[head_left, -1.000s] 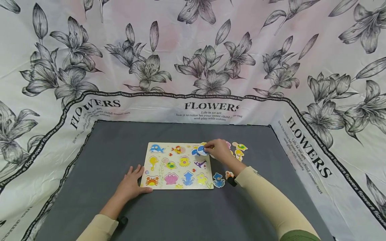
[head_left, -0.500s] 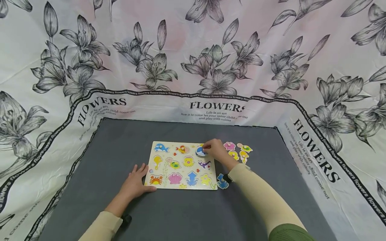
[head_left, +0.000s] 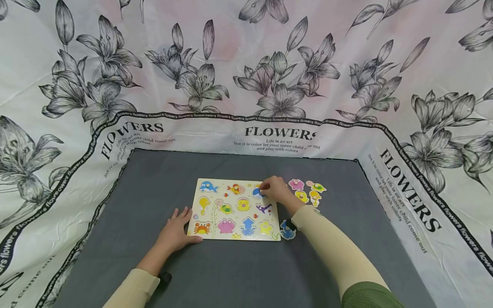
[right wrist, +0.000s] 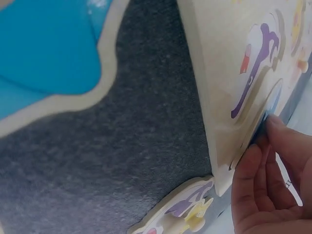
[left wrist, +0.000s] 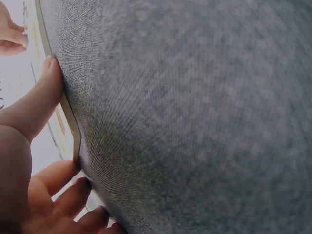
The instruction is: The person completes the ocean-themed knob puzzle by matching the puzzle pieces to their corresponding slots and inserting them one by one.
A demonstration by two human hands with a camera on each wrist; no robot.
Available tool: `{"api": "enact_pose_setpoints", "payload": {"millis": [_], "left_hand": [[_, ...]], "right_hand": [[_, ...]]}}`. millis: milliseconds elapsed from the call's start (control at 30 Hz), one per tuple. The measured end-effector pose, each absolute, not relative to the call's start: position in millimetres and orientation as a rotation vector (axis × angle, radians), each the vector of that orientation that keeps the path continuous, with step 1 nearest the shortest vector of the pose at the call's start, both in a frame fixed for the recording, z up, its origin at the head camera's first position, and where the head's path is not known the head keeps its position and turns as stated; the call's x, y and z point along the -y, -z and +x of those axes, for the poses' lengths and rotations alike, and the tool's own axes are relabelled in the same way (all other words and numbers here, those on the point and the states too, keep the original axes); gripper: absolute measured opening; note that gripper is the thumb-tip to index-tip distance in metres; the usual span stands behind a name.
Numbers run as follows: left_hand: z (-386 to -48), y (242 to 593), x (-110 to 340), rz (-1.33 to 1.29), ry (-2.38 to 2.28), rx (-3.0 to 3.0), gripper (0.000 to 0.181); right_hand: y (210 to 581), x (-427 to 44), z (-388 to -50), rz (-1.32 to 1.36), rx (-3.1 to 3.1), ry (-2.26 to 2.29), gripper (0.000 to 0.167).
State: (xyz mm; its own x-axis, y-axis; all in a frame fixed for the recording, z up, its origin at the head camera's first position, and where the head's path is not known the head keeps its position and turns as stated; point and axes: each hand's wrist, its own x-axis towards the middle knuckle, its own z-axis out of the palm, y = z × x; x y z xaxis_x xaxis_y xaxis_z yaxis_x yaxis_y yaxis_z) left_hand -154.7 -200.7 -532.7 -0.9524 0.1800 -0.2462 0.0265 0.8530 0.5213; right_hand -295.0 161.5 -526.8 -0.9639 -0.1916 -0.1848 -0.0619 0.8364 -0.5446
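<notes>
Left hand (head_left: pixel 175 233) fingers spread, pinching nothing, touching puzzle board (head_left: pixel 239 218) at near left corner. Loose blue piece (head_left: pixel 288 231) just beside board's near right corner. Right hand (head_left: pixel 275 189) pinches blue-and-white piece (head_left: pixel 256 192) at board's far right corner.

A creased white cloth (head_left: pixel 215 143) flushed with pale pink stands behind and along both sides of a dark gray surface (head_left: pixel 231 273). Gray and black lilies (head_left: pixel 283 102) cover it; below them runs a black band (head_left: pixel 246 118) of small lettering, with the word FLOWERS (head_left: pixel 278 133) printed beneath on three sides.
</notes>
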Motion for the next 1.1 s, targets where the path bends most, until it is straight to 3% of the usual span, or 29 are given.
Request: {"api": "enact_pose_setpoints", "payload": {"millis": [733,1100], "left_hand": [[-155,529,199,0.137,-0.764,-2.716,0.111],[-156,531,202,0.143,-0.768,-2.715,0.112]], "right_hand": [[525,-164,-300,-0.238,-2.715,0.784,0.006],[534,-162,-296,-0.162,-2.643,0.901,0.015]]}}
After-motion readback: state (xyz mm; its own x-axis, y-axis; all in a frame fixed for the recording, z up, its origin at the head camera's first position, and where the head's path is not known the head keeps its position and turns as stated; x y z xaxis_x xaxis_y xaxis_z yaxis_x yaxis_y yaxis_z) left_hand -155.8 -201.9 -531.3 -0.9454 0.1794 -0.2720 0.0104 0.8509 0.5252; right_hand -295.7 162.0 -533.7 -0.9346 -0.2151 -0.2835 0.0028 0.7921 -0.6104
